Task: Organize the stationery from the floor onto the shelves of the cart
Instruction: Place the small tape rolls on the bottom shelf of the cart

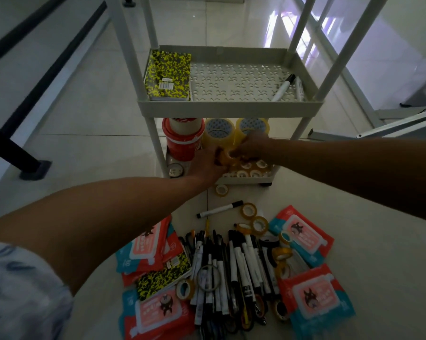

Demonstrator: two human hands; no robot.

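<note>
Yellow-black speckled notebook (pixel 168 76), white cart (pixel 229 105)

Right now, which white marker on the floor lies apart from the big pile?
The white marker with the black cap, lying alone on the tile between the cart and the marker pile.

We see an indoor room that looks like an office or classroom: a glossy pale tiled floor (pixel 89 114), black metal furniture legs (pixel 13 148) on the left, a grey metal frame (pixel 391 126) on the right, and a white plastic tiered cart (pixel 229 105) holding stationery.
</note>
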